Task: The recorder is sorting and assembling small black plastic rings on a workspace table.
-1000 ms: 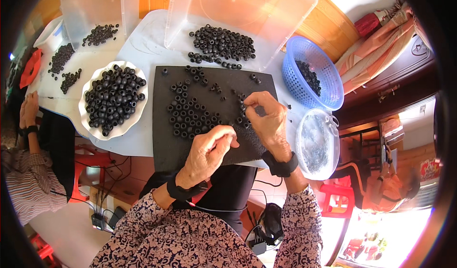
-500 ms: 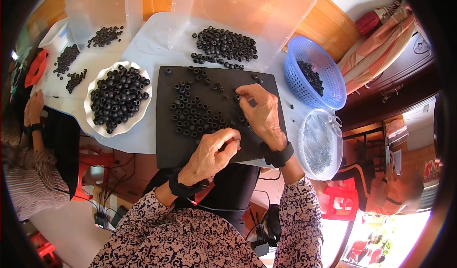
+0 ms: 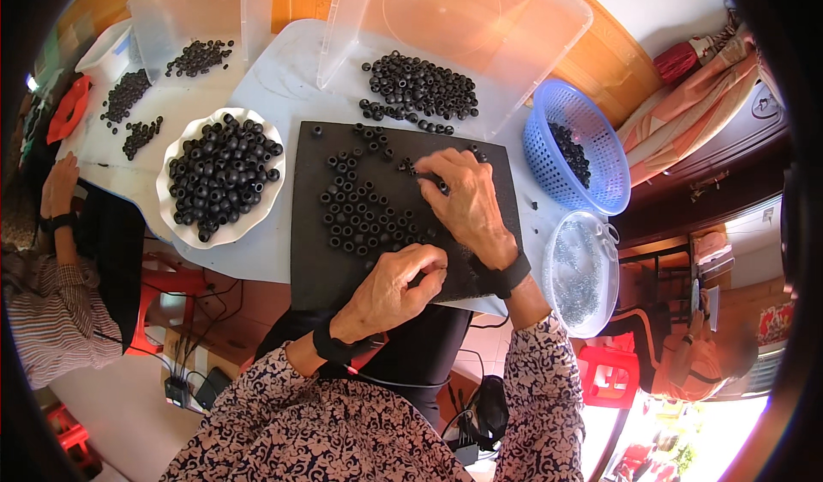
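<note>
A black mat (image 3: 309, 251) lies on the white table, with several small black ring-shaped parts (image 3: 364, 216) standing on it. My left hand (image 3: 399, 285) rests at the mat's near edge, fingers curled; whether it holds anything is hidden. My right hand (image 3: 467, 199) reaches over the mat's far right part, its fingertips pinching a black ring (image 3: 429, 178) among a few loose ones. Both wrists wear black bands.
A white scalloped plate (image 3: 171, 216) of black rings sits left of the mat. Behind are clear plastic tubs (image 3: 514, 36) with a pile of rings (image 3: 420, 88). A blue basket (image 3: 583, 139) and a clear lidded bowl (image 3: 583, 272) stand right. Another person's hand (image 3: 60, 186) is at far left.
My right hand has moved from the mat's right middle toward its far edge and now pinches a ring there. My left hand stays curled at the near edge.
</note>
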`<state>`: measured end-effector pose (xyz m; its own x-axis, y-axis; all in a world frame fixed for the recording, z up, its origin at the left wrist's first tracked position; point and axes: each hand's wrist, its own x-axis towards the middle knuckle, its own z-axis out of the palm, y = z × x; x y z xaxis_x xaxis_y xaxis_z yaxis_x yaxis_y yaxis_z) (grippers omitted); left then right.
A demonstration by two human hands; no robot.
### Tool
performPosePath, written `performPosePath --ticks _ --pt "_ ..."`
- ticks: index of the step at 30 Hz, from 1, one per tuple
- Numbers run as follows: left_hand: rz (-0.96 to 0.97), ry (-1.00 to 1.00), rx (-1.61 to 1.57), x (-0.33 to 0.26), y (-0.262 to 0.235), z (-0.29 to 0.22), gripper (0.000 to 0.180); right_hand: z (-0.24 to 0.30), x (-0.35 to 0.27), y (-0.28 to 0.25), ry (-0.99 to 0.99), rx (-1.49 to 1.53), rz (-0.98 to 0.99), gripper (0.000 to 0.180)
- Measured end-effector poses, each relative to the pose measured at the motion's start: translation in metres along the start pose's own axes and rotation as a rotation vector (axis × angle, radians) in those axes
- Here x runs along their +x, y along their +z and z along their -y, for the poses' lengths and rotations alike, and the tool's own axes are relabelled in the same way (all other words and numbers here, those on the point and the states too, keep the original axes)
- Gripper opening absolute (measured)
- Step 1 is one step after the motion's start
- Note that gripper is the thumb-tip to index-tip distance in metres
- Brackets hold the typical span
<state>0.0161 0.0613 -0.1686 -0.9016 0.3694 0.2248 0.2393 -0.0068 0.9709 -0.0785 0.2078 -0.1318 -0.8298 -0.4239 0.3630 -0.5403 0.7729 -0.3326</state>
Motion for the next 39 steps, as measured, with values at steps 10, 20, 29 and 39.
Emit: performPosePath --ticks 10,20,29,39 --pt "-0.040 0.101 -0.009 0.000 0.003 0.009 0.014 -0.014 0.010 0.011 0.047 0.096 0.073 0.017" --pt "-0.042 0.103 -0.020 -0.001 0.002 0.007 0.014 0.004 0.030 0.023 0.044 -0.002 0.035 0.008" --pt "-0.061 0.136 -0.037 0.000 0.003 0.008 0.013 0.007 0.049 0.027 -0.081 0.098 0.093 0.012" --pt "-0.020 0.004 -0.075 -0.001 0.000 -0.003 0.006 0.004 0.040 0.024 -0.044 0.048 0.086 0.017"
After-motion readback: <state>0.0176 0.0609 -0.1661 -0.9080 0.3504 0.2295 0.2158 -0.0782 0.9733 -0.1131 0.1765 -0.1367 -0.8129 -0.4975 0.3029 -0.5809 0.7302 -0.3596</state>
